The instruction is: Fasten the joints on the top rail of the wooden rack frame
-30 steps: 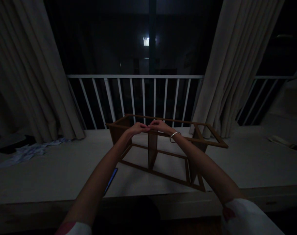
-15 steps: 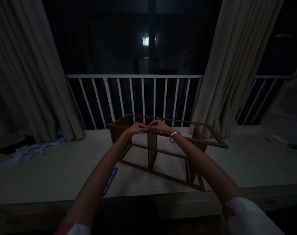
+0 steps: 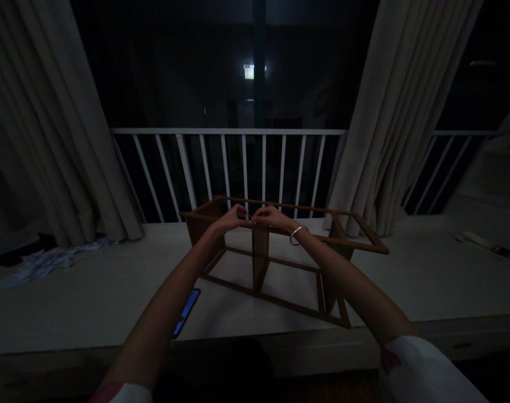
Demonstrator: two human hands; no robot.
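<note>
Brown wooden open-frame rack (image 3: 261, 254) stands on the pale counter (image 3: 90, 296) at our twelve o'clock. We judge this fine work at its top rail: our left hand (image 3: 229, 221) and right hand (image 3: 272, 217) meet fingertip to fingertip, pinching a small thin piece (image 3: 248, 215) too dim to identify. The next move calls for steadiness.

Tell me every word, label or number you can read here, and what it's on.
No text here can be read.
Lit sign outside, beyond the railing: too small and blurred.
Scattered papers on the ledge: too dark to read.
Phone screen: nothing legible.
Wooden frame: no lettering visible.
</note>
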